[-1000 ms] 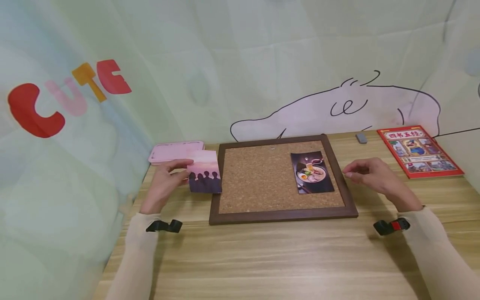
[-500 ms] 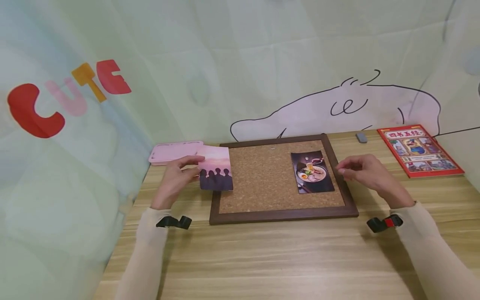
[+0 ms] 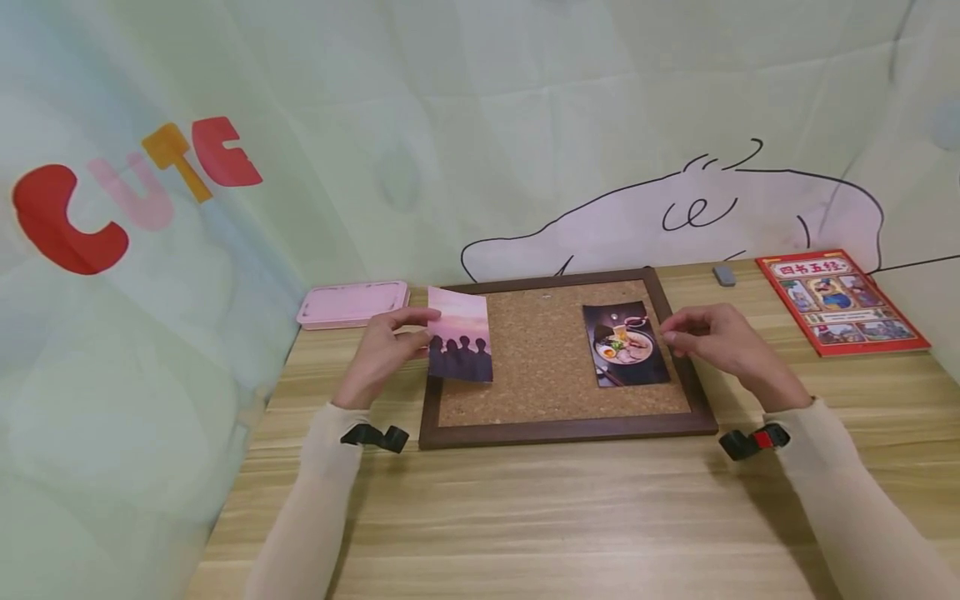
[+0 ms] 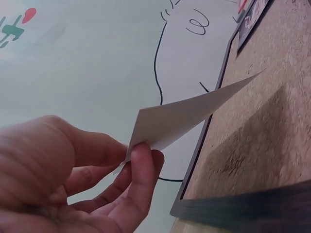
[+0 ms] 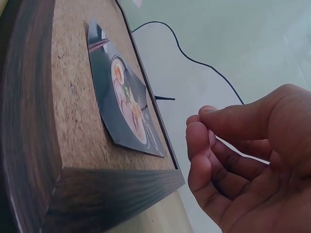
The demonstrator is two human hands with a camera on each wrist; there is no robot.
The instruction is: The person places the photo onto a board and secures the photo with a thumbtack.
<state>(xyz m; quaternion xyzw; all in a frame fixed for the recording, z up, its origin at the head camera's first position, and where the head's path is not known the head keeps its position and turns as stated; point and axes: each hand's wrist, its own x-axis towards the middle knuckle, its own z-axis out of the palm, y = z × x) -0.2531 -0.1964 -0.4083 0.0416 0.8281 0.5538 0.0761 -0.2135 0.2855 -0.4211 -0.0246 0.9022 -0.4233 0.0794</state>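
Note:
My left hand [image 3: 386,354] pinches the left edge of a photo [image 3: 460,337] with a pink sky and dark silhouettes. The left wrist view shows the photo's pale back [image 4: 180,116], held above the board, with its shadow on the cork. Over the right frame edge of the corkboard [image 3: 532,367] is my right hand [image 3: 723,346], thumb and fingertips drawn together. Anything tiny between those fingertips is hidden. On the board's right side lies a noodle-bowl photo [image 3: 626,346], with a small shiny pin-like spot near its top; its lower edge lifts slightly in the right wrist view.
A pink case [image 3: 352,304] lies at the back left, beside the board. At the back right are a small grey block [image 3: 723,276] and a red-covered book [image 3: 840,302]. A printed curtain [image 3: 562,142] hangs behind the wooden table [image 3: 525,517].
My left hand has carried the silhouette photo rightward, from the board's left edge to over the cork. The right hand has drawn slightly left, toward the noodle-bowl photo.

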